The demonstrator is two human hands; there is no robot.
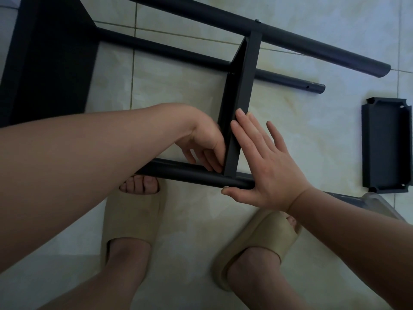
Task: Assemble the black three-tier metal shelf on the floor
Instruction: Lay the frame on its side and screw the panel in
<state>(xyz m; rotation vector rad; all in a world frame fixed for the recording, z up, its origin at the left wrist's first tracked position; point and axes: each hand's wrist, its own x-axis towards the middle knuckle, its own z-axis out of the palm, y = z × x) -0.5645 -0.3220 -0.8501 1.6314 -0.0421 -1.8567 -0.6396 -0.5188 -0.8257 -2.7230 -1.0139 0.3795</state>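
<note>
Left hand [201, 139]: fingers [210, 162] curled downward, tips set in the inner corner where the upright shelf panel [243, 74] meets the near pole [183, 173]. Whether they pinch some small part there cannot be told, as the thumb and fingertips are hidden against the panel.

Right hand [268, 171]: flat and spread, fingers [245, 130] straight and pressed on the outer face of the same panel, directly opposite the left fingers. The thumb lies along the underside of the near pole, by its cut end.

The panel thus stands between the two sets of fingers and runs away from them to the far pole [290, 39], where a small screw head [258, 20] shows at the joint. A second pole [178, 52], with a hole near its free end, crosses the panel between the fingers and the far pole.

Beyond the left forearm, well to the left of the fingers, a larger black panel [49, 63] closes the frame; the whole part-built shelf lies on its side on the tiled floor [178, 90].

Well to the right of the right fingers, apart from the frame, a loose black tray [386, 146] lies flat, with a clear plastic item [375, 204] just nearer the wrist.

Below both hands, two feet in beige slides [131, 220] stand on the tiles, the toes of the left foot just beneath the near pole.
</note>
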